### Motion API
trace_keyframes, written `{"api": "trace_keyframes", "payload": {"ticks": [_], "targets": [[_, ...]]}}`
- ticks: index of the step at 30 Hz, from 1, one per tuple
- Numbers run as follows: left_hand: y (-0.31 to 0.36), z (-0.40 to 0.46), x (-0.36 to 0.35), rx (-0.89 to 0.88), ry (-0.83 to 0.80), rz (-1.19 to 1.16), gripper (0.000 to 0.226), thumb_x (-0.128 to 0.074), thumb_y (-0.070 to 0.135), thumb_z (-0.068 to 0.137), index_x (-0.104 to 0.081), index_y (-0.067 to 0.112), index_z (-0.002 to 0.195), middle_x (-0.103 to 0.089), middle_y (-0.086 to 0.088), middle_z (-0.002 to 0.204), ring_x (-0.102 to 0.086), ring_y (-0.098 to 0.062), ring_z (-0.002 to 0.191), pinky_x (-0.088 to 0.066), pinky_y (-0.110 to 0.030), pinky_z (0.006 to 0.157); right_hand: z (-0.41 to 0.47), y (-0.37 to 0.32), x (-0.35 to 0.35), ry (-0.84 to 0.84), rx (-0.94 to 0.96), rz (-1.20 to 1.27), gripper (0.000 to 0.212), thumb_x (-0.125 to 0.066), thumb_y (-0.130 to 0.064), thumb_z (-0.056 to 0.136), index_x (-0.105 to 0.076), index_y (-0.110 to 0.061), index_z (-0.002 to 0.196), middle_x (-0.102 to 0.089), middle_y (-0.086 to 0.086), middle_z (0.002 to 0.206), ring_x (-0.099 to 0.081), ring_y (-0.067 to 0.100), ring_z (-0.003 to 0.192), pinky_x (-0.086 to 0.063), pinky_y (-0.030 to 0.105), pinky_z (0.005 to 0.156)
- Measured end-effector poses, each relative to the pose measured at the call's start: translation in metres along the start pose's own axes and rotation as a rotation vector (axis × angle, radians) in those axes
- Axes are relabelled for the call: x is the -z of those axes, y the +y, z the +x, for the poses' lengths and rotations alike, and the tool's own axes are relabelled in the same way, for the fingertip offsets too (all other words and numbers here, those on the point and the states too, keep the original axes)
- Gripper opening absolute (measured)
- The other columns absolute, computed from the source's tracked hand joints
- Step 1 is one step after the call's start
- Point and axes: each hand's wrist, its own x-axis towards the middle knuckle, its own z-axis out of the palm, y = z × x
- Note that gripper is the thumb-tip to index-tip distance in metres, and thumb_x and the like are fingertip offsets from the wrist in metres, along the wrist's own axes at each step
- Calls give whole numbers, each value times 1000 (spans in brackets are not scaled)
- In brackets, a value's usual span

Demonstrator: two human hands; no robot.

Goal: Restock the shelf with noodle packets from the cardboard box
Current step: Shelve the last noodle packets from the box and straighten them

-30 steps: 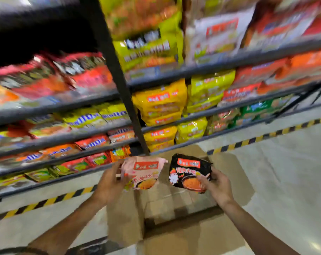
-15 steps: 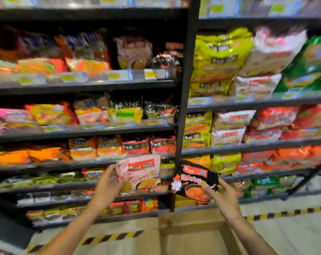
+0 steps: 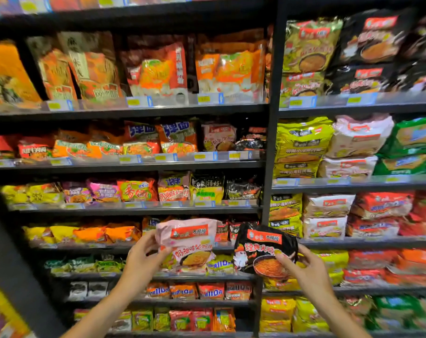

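Note:
My left hand (image 3: 141, 258) grips a pink noodle packet (image 3: 190, 242) by its left edge, held up in front of the shelving. My right hand (image 3: 304, 272) grips a black noodle packet (image 3: 263, 250) with a red label by its right side. Both packets hang side by side at about the height of the fourth shelf board (image 3: 133, 246). On the second shelf at its right end stand a matching pink packet (image 3: 218, 137) and a black packet (image 3: 252, 142). The cardboard box is out of view.
A dark metal upright (image 3: 270, 142) splits the shelving into left and right bays. Every shelf is packed with noodle packets: orange bags on top, yellow, white, red and green multipacks (image 3: 302, 142) in the right bay. Price tags line the shelf edges.
The view has swung up from the floor and the cardboard box to the shelves. Both hands have risen with their packets, which stay gripped as before.

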Motion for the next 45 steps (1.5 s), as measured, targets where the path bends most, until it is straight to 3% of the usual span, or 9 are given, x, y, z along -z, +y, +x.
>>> {"api": "trace_keyframes", "payload": {"ticks": [6, 16, 20, 25, 29, 33, 37, 41, 45], "targets": [[15, 37, 15, -77, 4, -41, 39, -76, 25, 84, -62, 32, 120, -71, 12, 111, -64, -3, 106, -50, -28, 92, -8, -33, -8, -5, 22, -69, 29, -86, -32, 74, -70, -35, 97, -74, -13, 98, -65, 8, 99, -49, 24, 81], [20, 172, 54, -300, -42, -119, 29, -72, 21, 89, -63, 28, 115, -70, 7, 108, -66, -10, 101, -53, -37, 88, 43, -88, -72, 87, 100, -165, 24, -83, -25, 78, -69, -33, 97, -70, -18, 97, -61, -3, 96, -47, 5, 71], [34, 233, 59, -327, -74, -122, 24, -71, 28, 90, -62, 29, 113, -67, 14, 105, -63, 2, 95, -51, -26, 81, 65, -105, -105, 207, 135, -169, 36, -83, -40, 73, -72, -31, 107, -74, -12, 106, -65, 11, 105, -49, 32, 90], [49, 308, 37, -358, -108, -142, 29, -76, 29, 85, -66, 20, 111, -71, 5, 105, -66, -10, 97, -56, -41, 86, 82, -117, -119, 271, 135, -172, 52, -84, -36, 75, -70, -19, 121, -68, -8, 119, -57, 7, 114, -45, 34, 102], [59, 354, 14, -320, -85, -136, 33, -79, 33, 81, -68, 20, 109, -70, 8, 102, -67, -13, 95, -58, -43, 83, 98, -118, -116, 247, 147, -133, 43, -83, -28, 77, -72, -17, 117, -73, -11, 110, -65, -9, 99, -49, 8, 78], [66, 390, -10, -307, -65, -131, 30, -81, 26, 81, -67, 19, 106, -72, 4, 96, -68, -12, 91, -59, -38, 81, 119, -116, -106, 242, 163, -121, 45, -84, -41, 72, -73, -25, 112, -74, -10, 110, -65, 0, 105, -52, 15, 83], [75, 414, -41, -298, -25, -155, 32, -80, 20, 81, -60, 15, 106, -69, -2, 99, -68, -15, 89, -54, -21, 67, 140, -118, -96, 226, 205, -94, 25, -82, -14, 79, -71, -33, 91, -73, -12, 89, -64, -16, 82, -53, 7, 75], [85, 430, -66, -288, 74, -120, 31, -77, 20, 84, -56, 15, 105, -64, -1, 103, -60, -18, 92, -47, -33, 75, 160, -111, -90, 188, 208, -74, 24, -81, -16, 80, -77, -24, 102, -76, -5, 100, -69, 6, 97, -54, 11, 72], [85, 438, -82, -218, 122, 67, 37, -73, 18, 87, -39, 13, 73, -43, -2, 75, -44, -21, 71, -30, -33, 52, 170, -109, -88, 176, 196, -53, 22, -80, -11, 81, -77, -20, 101, -77, -6, 94, -69, 1, 91, -52, 8, 69]]}}
